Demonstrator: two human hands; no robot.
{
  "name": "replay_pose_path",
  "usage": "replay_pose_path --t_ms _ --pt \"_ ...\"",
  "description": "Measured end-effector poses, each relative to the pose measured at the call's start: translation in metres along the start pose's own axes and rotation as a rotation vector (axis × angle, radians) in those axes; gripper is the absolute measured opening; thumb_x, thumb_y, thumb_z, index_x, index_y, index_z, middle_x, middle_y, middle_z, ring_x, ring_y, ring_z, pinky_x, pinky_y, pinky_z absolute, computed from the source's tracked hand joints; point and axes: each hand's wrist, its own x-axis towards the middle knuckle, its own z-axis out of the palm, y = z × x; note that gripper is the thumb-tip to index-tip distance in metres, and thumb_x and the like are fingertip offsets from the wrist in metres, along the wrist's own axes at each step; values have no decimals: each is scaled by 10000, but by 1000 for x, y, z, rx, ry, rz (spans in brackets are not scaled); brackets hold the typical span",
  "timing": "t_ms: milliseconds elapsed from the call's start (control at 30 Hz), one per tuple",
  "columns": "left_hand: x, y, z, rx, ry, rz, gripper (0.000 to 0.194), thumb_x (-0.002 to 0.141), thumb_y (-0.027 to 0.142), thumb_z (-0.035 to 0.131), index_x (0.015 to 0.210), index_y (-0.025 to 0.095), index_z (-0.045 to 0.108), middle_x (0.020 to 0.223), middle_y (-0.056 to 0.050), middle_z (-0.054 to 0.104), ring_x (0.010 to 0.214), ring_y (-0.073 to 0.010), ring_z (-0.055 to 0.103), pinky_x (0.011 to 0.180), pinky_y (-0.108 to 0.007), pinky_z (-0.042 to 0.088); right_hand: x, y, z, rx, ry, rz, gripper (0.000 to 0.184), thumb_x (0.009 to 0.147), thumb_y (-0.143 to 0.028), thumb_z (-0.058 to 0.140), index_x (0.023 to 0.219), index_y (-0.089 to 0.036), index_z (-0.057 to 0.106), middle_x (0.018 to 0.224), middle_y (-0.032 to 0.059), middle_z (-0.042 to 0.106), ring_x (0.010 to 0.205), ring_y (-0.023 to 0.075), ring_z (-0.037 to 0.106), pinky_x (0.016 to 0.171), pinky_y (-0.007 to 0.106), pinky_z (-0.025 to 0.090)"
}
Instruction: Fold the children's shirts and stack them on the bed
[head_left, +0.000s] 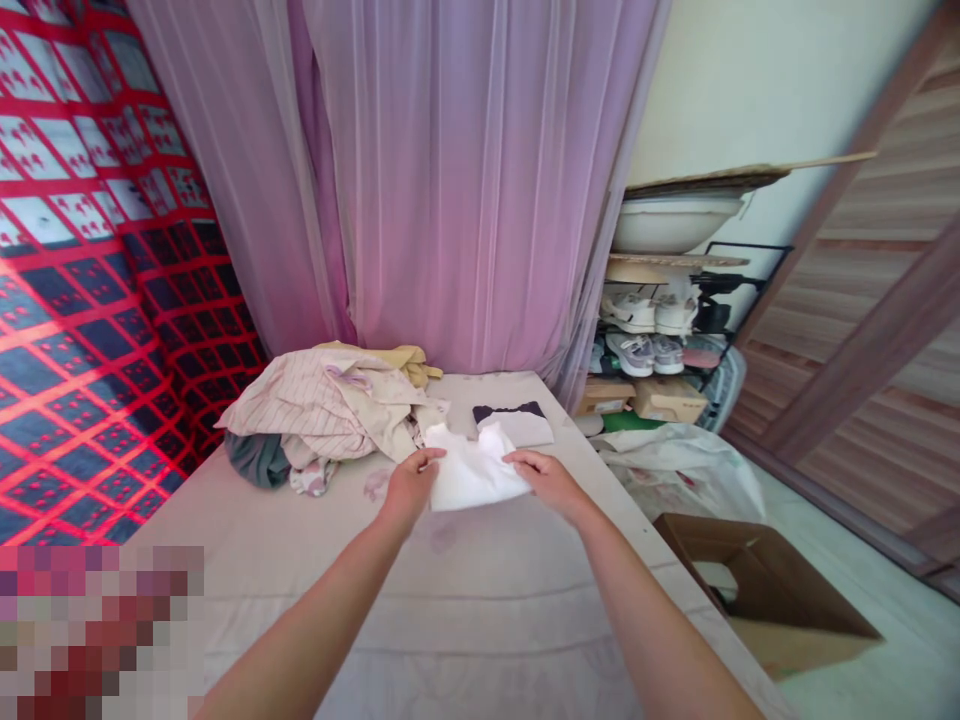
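Note:
Both of my hands pinch a small white garment [474, 478] at its sides, over the middle of the bed [465, 620]. My left hand [414, 485] grips its left edge between thumb and fingers. On the opposite edge, my right hand [546, 478] has its fingertips closed on the cloth. Two raised corners with a dip between them form the garment's top; its exact kind is unclear. Just behind it lies a folded grey and dark garment [525, 428], partly covered by the white one. A heap of crumpled clothes [315, 405] sits to the left.
Purple curtains [465, 180] hang behind the bed, and a red and dark patterned curtain [112, 270] hangs at left. On the right stand a rack with shoes [637, 350], a white basin [671, 225], a plastic bag [697, 465] and an open cardboard box [795, 590] on the floor.

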Motion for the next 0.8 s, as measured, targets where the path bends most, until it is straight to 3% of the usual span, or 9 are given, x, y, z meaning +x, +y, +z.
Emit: replay_pose_path --t_ms 167,300,400,500,667,800 --pt "84 47 43 0 -120 93 471 804 211 541 1275 187 546 995 -44 680 734 -99 608 648 -188 475 68 -1 -55 -126 306 -90 420 812 -366 457 1145 -185 637 973 38 673 786 161 594 699 248 461" --pt "125 33 86 68 -212 87 619 752 148 596 1355 184 458 1002 -63 690 737 -109 619 663 -200 485 106 34 -62 -278 442 0 388 789 -234 468 1134 -203 642 1125 36 651 989 179 590 871 270 438" --pt "138 1 108 143 -227 56 667 701 106 617 1347 178 466 1094 -83 672 793 -136 632 685 -216 489 115 69 -48 -313 454 85 360 754 -171 489 1055 -192 685 1092 56 665 1020 201 588 932 301 414" --pt "145 -21 114 199 -227 44 676 692 116 623 1347 184 469 1150 -83 653 874 -165 636 740 -234 489 114 90 -37 -344 474 106 364 785 -179 467 1081 -210 677 1117 48 650 1043 188 578 964 289 395" --pt "155 -21 112 246 -231 69 673 724 122 587 1373 218 437 1219 -58 625 989 -172 616 839 -244 465 119 92 -40 -390 518 44 408 850 -203 390 1188 -212 617 1231 44 589 1146 170 510 1012 269 350" --pt "156 -16 115 292 -228 77 661 718 113 583 1362 178 453 1269 -82 593 1027 -186 610 872 -254 455 120 96 -39 -439 515 71 393 839 -198 411 1159 -218 639 1177 44 619 1105 182 535 991 277 368"
